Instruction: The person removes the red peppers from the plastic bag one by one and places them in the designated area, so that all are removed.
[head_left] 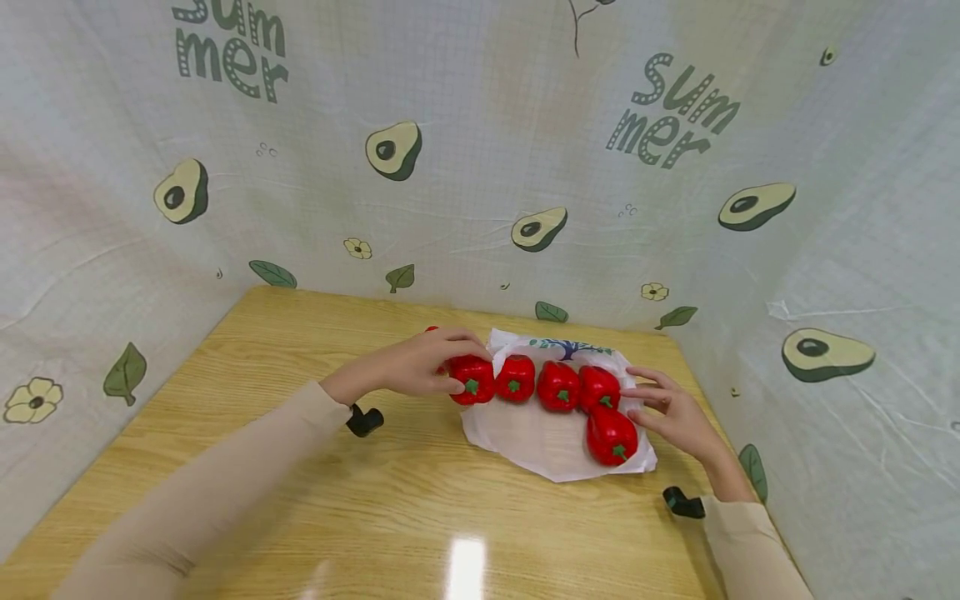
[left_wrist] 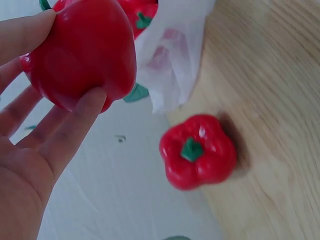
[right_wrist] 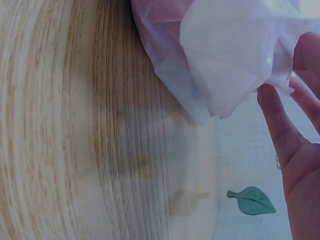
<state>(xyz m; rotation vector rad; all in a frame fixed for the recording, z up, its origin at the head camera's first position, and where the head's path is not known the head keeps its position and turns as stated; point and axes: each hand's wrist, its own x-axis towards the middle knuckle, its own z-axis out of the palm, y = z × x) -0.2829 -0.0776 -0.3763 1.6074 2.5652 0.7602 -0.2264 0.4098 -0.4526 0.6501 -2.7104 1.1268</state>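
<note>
My left hand [head_left: 412, 364] grips a red bell pepper [left_wrist: 82, 52] with a green stem, thumb and fingers around its sides, at the left edge of a thin white sheet [head_left: 536, 437]. Its edges are turned up and a tree is printed at the back. Several more bell peppers lie on it, including one near the left edge [head_left: 515, 378] and one at the front right [head_left: 611, 436]. At the right edge, my right hand [head_left: 678, 414] has its fingers spread, with the fingertips touching the sheet's raised side.
Another bell pepper [left_wrist: 197, 152] rests on the wooden table [head_left: 420, 508] beyond my left hand, mostly hidden by it in the head view. A white curtain [head_left: 465, 200] printed with avocados and leaves hangs along the table's back and sides.
</note>
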